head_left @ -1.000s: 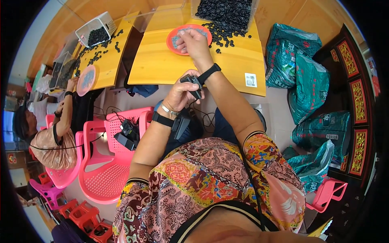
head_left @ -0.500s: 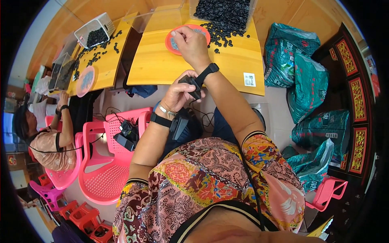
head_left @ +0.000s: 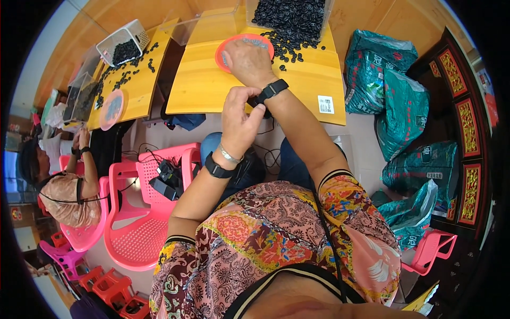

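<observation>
The right hand (head_left: 248, 63) lies palm down over a shallow red dish (head_left: 244, 52) in the upper middle of the frame, its fingers curled loosely into the dish; whether they pinch anything cannot be told. The dish is round and lies flat on the yellow table (head_left: 207, 87), so it has no long axis to speak of. On the right wrist sits a black wristband (head_left: 271, 90), its strap running across the forearm from lower left to upper right. The left hand (head_left: 240, 119) reaches up from below and touches that band, thumb and fingertips closed around its lower edge, just under the table's near edge.

Beyond the dish, a heap of small black parts (head_left: 291, 21) spills from a clear bin at the top of the frame onto the tabletop. A second yellow table (head_left: 135, 87) at the upper left carries a white basket (head_left: 123, 47) of the same black pieces. A pink plastic chair (head_left: 143, 212) stands at the lower left, with a black device (head_left: 167, 181) on its arm. Another person (head_left: 69, 186) sits at the far left. Green sacks (head_left: 404, 101) pile up on the right, beside dark red furniture with gold panels.
</observation>
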Demonstrator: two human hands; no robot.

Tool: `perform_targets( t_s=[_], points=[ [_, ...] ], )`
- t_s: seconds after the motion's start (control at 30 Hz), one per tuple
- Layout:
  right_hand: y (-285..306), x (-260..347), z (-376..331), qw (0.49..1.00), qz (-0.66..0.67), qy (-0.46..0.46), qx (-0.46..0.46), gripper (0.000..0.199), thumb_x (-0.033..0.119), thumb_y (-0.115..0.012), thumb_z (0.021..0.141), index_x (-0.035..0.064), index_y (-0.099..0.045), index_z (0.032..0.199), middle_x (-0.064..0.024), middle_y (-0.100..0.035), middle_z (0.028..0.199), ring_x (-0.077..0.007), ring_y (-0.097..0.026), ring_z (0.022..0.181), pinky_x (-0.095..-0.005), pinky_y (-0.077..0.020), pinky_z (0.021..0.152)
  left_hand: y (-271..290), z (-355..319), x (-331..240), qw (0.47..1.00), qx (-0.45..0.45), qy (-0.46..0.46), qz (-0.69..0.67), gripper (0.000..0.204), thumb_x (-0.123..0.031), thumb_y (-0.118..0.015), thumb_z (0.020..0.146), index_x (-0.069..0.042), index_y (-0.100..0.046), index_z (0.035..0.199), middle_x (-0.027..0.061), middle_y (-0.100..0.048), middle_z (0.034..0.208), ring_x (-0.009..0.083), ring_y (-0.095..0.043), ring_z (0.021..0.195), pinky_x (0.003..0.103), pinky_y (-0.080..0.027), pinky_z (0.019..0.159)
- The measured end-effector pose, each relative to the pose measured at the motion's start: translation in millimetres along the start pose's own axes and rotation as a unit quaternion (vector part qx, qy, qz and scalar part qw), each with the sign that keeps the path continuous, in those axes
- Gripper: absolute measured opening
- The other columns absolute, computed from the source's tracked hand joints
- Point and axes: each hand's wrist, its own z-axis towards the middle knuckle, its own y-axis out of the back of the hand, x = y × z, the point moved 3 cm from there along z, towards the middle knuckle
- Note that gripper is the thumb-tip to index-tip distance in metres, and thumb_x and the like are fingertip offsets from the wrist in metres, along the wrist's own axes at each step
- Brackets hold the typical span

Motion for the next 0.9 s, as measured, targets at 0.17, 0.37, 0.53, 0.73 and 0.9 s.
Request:
perform_targets(
  t_s=[0.17, 0.37, 0.53, 0.73, 0.9],
  points=[
    [-6.3, 4.9, 0.0, 0.999, -0.021, 0.012, 0.034, 0.012, 0.017, -0.056, 0.079, 0.0068, -0.061, 0.077, -0.0101, -0.061, 0.073, -0.0244, -0.064, 0.069, -0.0354, -0.0507, 0.053, -7.5, -0.7, 12.4, 0.997, -0.035, 0.0, 0.073, 0.017, 0.0, -0.057, 0.073, 0.001, -0.053, 0.089, 0.0046, -0.053, 0.081, 0.0126, -0.051, 0.077, 0.023, -0.044, 0.061],
    [-16.0, 3.1, -6.6, 0.997, -0.038, 0.028, 0.062, 0.011, 0.012, -0.054, 0.075, 0.0057, -0.062, 0.077, -0.0106, -0.062, 0.073, -0.0241, -0.064, 0.069, -0.0347, -0.0518, 0.053, -13.5, -0.8, 19.6, 0.993, -0.041, 0.106, -0.038, 0.013, -0.007, -0.06, 0.067, -0.001, -0.054, 0.076, 0.0106, -0.055, 0.067, 0.0257, -0.052, 0.062, 0.036, -0.042, 0.061],
    [-16.8, 5.9, -10.1, 0.996, -0.038, 0.028, 0.077, 0.01, 0.011, -0.054, 0.074, 0.0052, -0.062, 0.077, -0.0105, -0.062, 0.073, -0.0248, -0.064, 0.068, -0.0349, -0.0516, 0.052, -14.2, -7.1, 16.2, 0.997, -0.004, 0.078, 0.024, 0.012, -0.008, -0.061, 0.068, -0.002, -0.054, 0.075, 0.0093, -0.055, 0.065, 0.0257, -0.054, 0.064, 0.035, -0.043, 0.063],
    [-26.1, 5.5, -8.6, 0.99, -0.061, 0.022, 0.125, 0.01, 0.013, -0.052, 0.078, 0.0066, -0.061, 0.08, -0.01, -0.063, 0.076, -0.0243, -0.064, 0.07, -0.0349, -0.0513, 0.055, -7.5, -7.3, 17.1, 0.993, -0.03, 0.114, -0.011, 0.018, -0.008, -0.061, 0.068, -0.003, -0.056, 0.086, 0.0098, -0.057, 0.077, 0.0266, -0.055, 0.075, 0.036, -0.042, 0.072],
    [-43.5, 1.4, -0.5, 0.981, -0.093, 0.062, 0.156, 0.011, 0.012, -0.052, 0.075, 0.0067, -0.061, 0.079, -0.0089, -0.064, 0.075, -0.0229, -0.065, 0.07, -0.0334, -0.0521, 0.056, -8.5, -4.7, -4.2, 0.99, -0.088, -0.047, 0.097, 0.038, -0.008, -0.061, 0.069, -0.001, -0.053, 0.106, 0.0148, -0.055, 0.101, 0.0309, -0.052, 0.094, 0.039, -0.039, 0.084]
  ],
)
